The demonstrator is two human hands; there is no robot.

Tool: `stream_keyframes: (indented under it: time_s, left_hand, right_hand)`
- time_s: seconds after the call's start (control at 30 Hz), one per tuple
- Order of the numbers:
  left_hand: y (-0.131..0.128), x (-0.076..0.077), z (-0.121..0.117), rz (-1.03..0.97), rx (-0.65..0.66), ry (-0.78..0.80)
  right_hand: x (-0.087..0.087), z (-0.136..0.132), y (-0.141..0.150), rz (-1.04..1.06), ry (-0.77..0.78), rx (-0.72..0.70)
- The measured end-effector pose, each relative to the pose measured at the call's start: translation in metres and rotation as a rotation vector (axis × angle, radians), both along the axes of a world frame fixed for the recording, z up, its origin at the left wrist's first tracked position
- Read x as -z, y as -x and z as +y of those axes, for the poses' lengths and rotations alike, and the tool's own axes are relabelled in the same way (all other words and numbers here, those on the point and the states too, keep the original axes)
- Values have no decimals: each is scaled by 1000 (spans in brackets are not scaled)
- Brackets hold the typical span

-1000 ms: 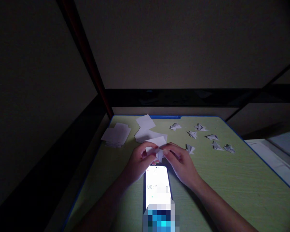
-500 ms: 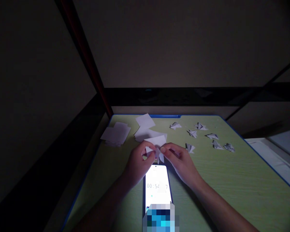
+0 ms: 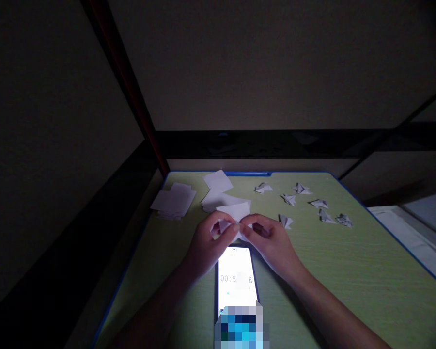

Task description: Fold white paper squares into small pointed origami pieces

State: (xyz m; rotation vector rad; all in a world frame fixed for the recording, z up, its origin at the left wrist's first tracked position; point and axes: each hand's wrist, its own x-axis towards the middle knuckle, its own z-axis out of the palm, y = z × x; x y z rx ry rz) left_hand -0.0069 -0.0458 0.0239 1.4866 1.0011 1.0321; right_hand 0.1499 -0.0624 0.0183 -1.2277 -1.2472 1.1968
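Both my hands meet over the middle of a green table in a dark room. My left hand and my right hand each pinch a small piece of white folded paper held between their fingertips. Just below the hands a lit phone lies flat, its screen showing a running timer. Directly behind the hands lies a loose pile of white paper squares.
A second stack of paper squares sits at the far left of the table. Several finished folded paper shapes are scattered at the far right. A dark frame with a red post rises behind the table's blue edge.
The fingers have worked the folded paper slightly, drawing it closer between both hands. The phone's timer has advanced. The view has shifted a little.
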Motion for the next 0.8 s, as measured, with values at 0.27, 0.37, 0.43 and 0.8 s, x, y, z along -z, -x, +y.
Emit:
stream_keyframes:
  time_s: [0.27,0.37,0.43,0.8]
  left_hand:
    - [-7,4,0,-104,-55,134]
    - [-8,8,0,-197,-69,178]
    - [-8,10,0,-209,-79,161]
    - [-6,-5,3,-188,-8,291]
  right_hand:
    - [0,0,6,237,-70,49]
    - [1,2,5,361,28,43]
    - [2,3,2,392,115,0]
    - [7,5,-6,234,68,-2]
